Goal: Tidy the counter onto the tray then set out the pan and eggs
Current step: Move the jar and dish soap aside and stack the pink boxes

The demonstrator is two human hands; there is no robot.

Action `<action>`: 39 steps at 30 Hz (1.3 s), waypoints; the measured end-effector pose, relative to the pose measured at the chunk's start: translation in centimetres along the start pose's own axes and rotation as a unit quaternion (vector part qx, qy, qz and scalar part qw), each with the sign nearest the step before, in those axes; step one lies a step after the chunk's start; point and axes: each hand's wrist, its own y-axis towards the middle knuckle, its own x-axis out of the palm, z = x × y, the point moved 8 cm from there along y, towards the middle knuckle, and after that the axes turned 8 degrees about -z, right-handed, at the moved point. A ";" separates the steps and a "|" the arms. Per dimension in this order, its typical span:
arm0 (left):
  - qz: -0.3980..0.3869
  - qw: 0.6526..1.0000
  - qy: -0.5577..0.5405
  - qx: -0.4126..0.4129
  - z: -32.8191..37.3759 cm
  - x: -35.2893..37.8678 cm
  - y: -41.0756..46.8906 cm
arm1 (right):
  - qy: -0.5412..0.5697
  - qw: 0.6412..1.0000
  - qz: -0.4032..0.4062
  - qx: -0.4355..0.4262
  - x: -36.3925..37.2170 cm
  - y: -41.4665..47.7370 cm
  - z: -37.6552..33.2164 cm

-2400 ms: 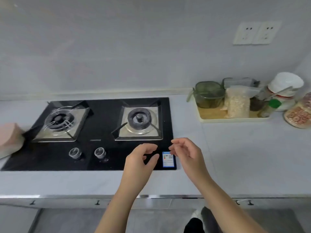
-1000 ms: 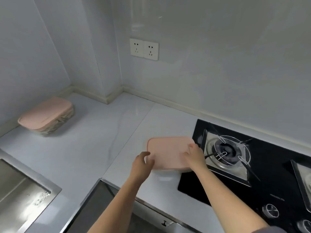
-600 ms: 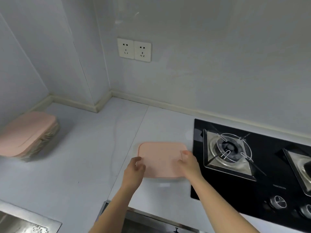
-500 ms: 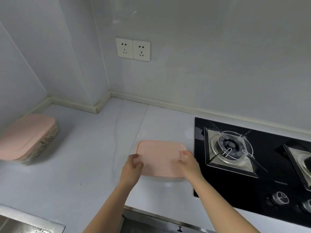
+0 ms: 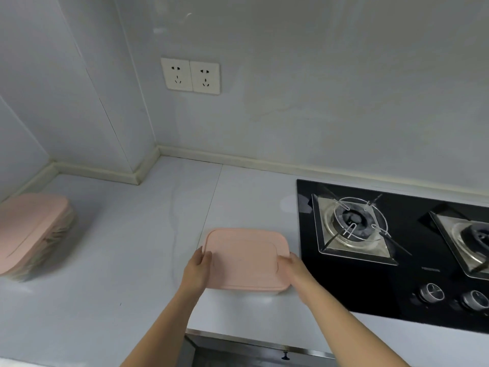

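On the pale counter, just left of the black hob, is the pink-lidded box, with another container well apart at the far left. Your left hand and right hand clasp its opposite sides, fingers curled over the lid's edge. You look to be mid-tidying, so next lift it level and carry it to the tray, which is out of view.
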 end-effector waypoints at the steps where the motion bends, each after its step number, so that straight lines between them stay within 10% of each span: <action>1: -0.001 1.000 -0.001 0.002 -0.1 0.1 -0.1 | -0.001 1.000 0.005 0.001 0.2 0.0 0.4; 24: -0.010 0.989 -0.134 0.055 -1.5 1.1 -6.4 | 0.261 0.956 -0.108 -0.080 -0.4 -8.6 3.7; 39: -0.010 0.980 -0.190 0.063 1.8 22.3 -16.0 | 0.289 0.949 -0.051 -0.110 -20.9 -17.0 13.4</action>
